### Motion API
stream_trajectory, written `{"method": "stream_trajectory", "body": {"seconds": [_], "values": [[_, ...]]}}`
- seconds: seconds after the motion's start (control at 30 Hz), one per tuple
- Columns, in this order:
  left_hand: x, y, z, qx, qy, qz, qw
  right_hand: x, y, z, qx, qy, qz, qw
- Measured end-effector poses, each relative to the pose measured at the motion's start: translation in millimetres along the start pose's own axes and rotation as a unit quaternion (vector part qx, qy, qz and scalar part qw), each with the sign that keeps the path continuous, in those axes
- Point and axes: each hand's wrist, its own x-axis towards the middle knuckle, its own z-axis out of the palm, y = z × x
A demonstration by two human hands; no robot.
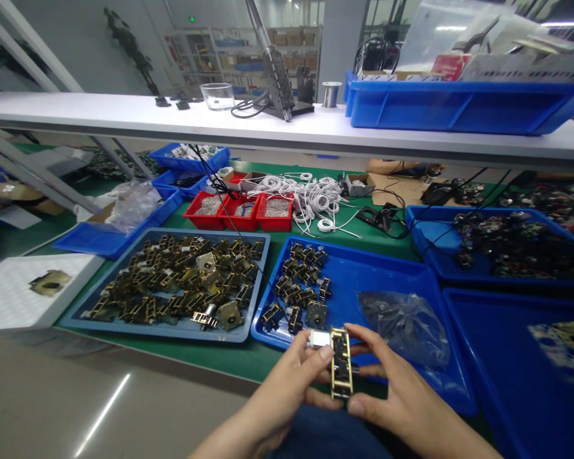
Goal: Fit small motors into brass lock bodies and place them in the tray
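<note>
Both my hands hold one small brass-and-black metal component [341,363] upright just in front of the bench edge. My left hand [287,389] pinches its left side, thumb on top next to a small white block [319,338] on the part. My right hand [392,389] grips its right side, forefinger over the top and thumb under the bottom. Right behind it lies a blue tray [363,280] with several similar dark parts [299,290] and a crumpled clear bag [404,322]. A grey-blue tray [261,280] to the left is heaped with brass parts [182,280].
Red bins [242,213] and white cable coils [316,194] sit further back. More blue trays [507,382] stand at right, one with dark parts [516,245]. A white foam pad [23,290] with one brass part lies left. Overhead, a white shelf [220,124] carries a blue bin [459,105].
</note>
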Motion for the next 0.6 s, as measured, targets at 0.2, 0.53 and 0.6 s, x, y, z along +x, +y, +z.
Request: {"method": "stream_trajectory", "body": {"seconds": [0.2,0.53,0.6], "values": [[-1,-4,-2.0,-0.022,-0.017,-0.022,0.999,1,3,-1,-0.007,0.022,-0.014,1.000],[1,-4,0.4,-0.026,-0.018,-0.037,0.999,2,9,-1,-0.002,0.027,-0.017,0.999],[1,-4,-0.1,-0.021,-0.021,-0.036,0.999,2,10,-1,-0.002,0.028,-0.014,1.000]]}}
